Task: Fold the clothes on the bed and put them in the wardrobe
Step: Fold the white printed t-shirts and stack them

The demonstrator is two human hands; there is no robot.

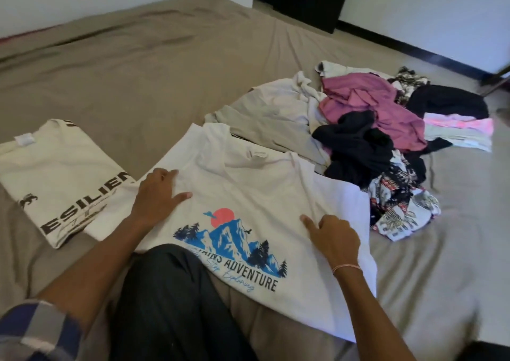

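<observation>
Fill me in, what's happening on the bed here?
A person is laying out a white mountain-print T-shirt on the bed. The left hand presses flat on it; the right hand rests on a crease near its middle. One folded shirt lies to the left, and a pile of unfolded clothes waits to the right.

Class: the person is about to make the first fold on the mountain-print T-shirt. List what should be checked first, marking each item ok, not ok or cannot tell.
1. Mountain-print T-shirt spread print-up on the bed: ok.
2. Cloth smooth: not ok, a ridge runs from the right hand towards the collar.
3. Left hand flat on the shirt, steadying it: ok.
4. Right hand's grip on the cloth: cannot tell.
5. Clear of the folded cream T-shirt: not ok, their edges meet.
6. Clear of the unfolded pile: not ok, the pile borders its edge.
</observation>
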